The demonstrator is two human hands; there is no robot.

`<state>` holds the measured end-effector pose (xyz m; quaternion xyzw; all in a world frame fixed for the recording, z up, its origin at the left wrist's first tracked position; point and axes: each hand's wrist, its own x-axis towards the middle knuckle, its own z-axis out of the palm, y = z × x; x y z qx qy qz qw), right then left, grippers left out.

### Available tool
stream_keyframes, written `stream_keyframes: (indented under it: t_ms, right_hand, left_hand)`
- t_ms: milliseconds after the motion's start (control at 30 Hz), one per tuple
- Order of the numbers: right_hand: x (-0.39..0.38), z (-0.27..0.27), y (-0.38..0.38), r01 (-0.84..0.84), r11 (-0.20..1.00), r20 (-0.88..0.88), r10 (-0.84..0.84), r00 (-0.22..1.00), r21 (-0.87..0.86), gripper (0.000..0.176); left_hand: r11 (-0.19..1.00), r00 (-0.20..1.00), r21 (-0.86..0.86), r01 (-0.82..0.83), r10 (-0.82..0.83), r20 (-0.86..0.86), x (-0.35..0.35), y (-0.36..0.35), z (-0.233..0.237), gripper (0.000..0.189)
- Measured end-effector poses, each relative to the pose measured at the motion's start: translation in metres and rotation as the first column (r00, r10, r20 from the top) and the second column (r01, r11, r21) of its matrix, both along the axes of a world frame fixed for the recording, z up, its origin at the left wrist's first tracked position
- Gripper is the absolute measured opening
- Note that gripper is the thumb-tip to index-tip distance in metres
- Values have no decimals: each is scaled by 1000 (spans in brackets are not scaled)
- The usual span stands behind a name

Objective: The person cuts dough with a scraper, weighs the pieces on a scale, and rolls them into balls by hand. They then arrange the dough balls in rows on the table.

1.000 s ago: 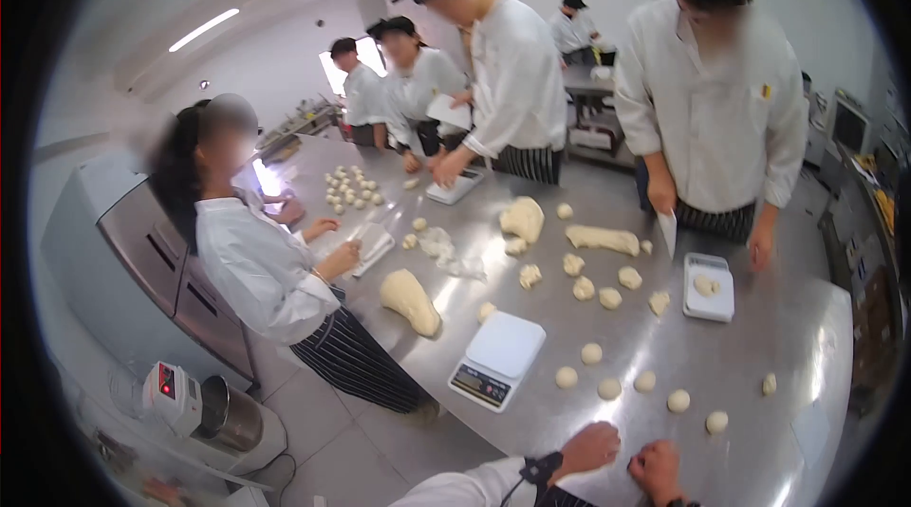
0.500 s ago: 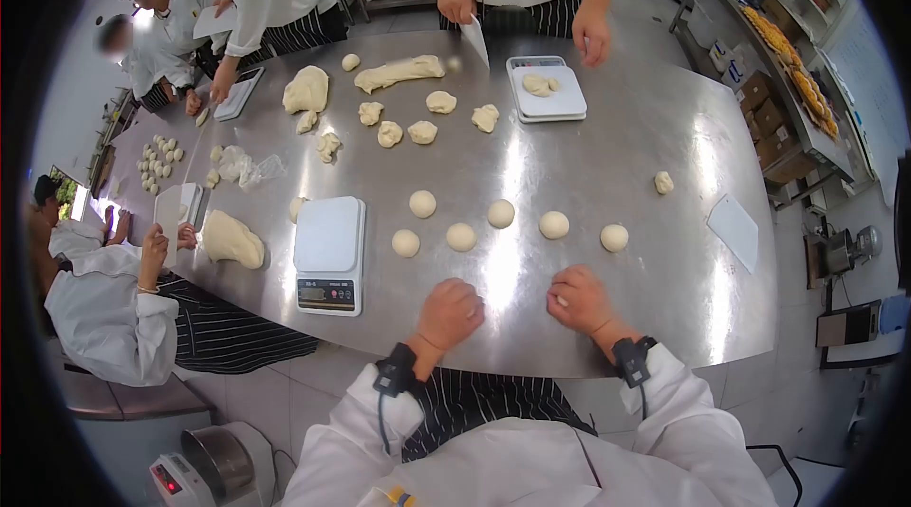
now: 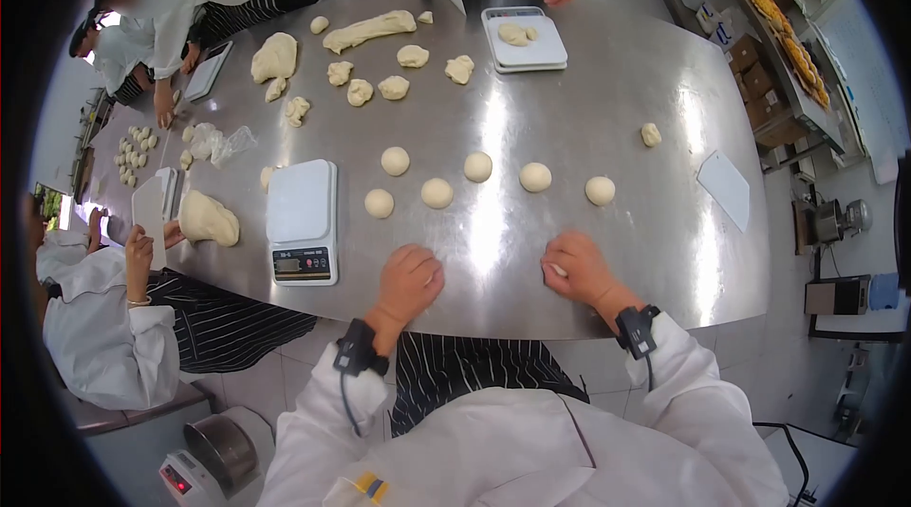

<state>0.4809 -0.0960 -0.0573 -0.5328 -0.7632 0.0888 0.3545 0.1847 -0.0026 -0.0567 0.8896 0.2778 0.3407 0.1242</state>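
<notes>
My left hand [image 3: 410,281] is curled down on the steel table [image 3: 493,303], right of the near scale [image 3: 302,213]; what lies under its fingers is mostly hidden. Curled in the same way, my right hand [image 3: 579,268] is closed round a small pale dough piece [image 3: 558,270] that shows at its fingertips. Beyond both hands lie several smooth dough balls, among them one at the left [image 3: 379,203], one in the middle [image 3: 477,166] and one at the right [image 3: 600,190]. The hands are apart and touch none of these balls.
A white scraper [image 3: 725,189] and a small dough lump [image 3: 651,134] lie at the right. Across the table are a second scale [image 3: 525,37], rough dough pieces [image 3: 393,88] and a co-worker's hands. Other co-workers stand at the left near a large dough mass [image 3: 208,220].
The view has shifted, so the table's contents appear higher and further left. My hands have moved slightly further apart, both still curled on the table.
</notes>
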Motion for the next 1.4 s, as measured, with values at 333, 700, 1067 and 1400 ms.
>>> stream_keyframes:
  t_ms: [333,700,1067,1400]
  right_hand:
    - [-21,-7,17,-2,997,18,0,1000,77,11]
    - [-31,-6,33,-23,996,72,17,997,83,12]
    - [-38,-8,33,-6,1000,49,7,999,-21,18]
    - [18,24,-22,51,916,-191,-137,972,-398,75]
  left_hand:
    - [997,998,-47,63,-64,-21,6,9,-3,16]
    - [996,996,-44,79,-80,-30,14,9,-4,18]
    - [994,997,-80,74,-76,-28,25,5,-5,17]
    - [894,961,-395,-212,118,-249,-43,-24,24,89]
